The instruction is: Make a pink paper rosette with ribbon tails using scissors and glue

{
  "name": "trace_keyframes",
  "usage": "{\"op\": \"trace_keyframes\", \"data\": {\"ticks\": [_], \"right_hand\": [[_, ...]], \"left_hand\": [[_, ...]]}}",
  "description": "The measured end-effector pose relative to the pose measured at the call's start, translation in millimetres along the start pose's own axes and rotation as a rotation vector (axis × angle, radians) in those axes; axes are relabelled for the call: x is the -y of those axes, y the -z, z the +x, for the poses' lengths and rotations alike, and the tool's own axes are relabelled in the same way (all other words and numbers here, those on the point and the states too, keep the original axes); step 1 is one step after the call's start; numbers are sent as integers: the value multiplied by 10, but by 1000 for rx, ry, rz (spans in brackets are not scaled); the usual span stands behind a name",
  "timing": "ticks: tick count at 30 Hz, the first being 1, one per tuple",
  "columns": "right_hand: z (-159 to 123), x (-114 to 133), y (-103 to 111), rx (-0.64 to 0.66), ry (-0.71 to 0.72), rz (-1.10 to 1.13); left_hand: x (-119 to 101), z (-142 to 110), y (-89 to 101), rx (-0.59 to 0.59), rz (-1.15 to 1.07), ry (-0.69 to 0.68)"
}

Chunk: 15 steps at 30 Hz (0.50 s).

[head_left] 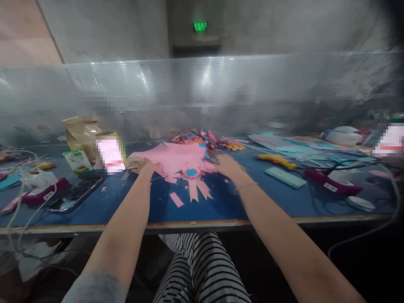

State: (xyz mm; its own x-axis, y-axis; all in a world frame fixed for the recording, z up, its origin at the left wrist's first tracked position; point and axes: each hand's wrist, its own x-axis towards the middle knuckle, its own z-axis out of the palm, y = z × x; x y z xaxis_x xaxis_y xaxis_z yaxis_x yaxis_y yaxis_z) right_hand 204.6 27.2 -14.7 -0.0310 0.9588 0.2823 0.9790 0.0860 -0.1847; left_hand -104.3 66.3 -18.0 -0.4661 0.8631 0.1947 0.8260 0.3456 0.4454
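Note:
Both my arms reach forward over a blue table (221, 202). My left hand (145, 166) rests on the left edge of a large pink paper sheet (176, 159), fingers curled onto it. My right hand (227, 164) lies at the sheet's right edge, fingers closed around what looks like scissors (212, 160), mostly hidden. In front of the sheet lies a pink paper rosette with a blue centre and ribbon tails (193, 179). Small pink scraps (176, 199) are scattered near it.
A phone (76, 192), a green carton (77, 161) and a brown paper bag (81, 132) lie at the left. A yellow tool (277, 160), a pale green strip (285, 176), a magenta glue gun (328, 183) with cables and paper sheets (284, 145) lie right. Coloured paper pieces (205, 138) are piled behind; a perforated metal screen (202, 92) backs the table.

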Motion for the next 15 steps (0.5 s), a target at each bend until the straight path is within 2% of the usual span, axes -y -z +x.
{"op": "trace_keyframes", "data": {"ticks": [3, 9, 15], "right_hand": [[29, -38, -21, -2, 0, 7], [61, -54, -36, 10, 65, -14], [24, -16, 19, 30, 67, 17]], "left_hand": [[10, -24, 42, -121, -71, 211], [39, -82, 96, -418, -276, -148], [-35, -42, 147, -490, -358, -325]]}}
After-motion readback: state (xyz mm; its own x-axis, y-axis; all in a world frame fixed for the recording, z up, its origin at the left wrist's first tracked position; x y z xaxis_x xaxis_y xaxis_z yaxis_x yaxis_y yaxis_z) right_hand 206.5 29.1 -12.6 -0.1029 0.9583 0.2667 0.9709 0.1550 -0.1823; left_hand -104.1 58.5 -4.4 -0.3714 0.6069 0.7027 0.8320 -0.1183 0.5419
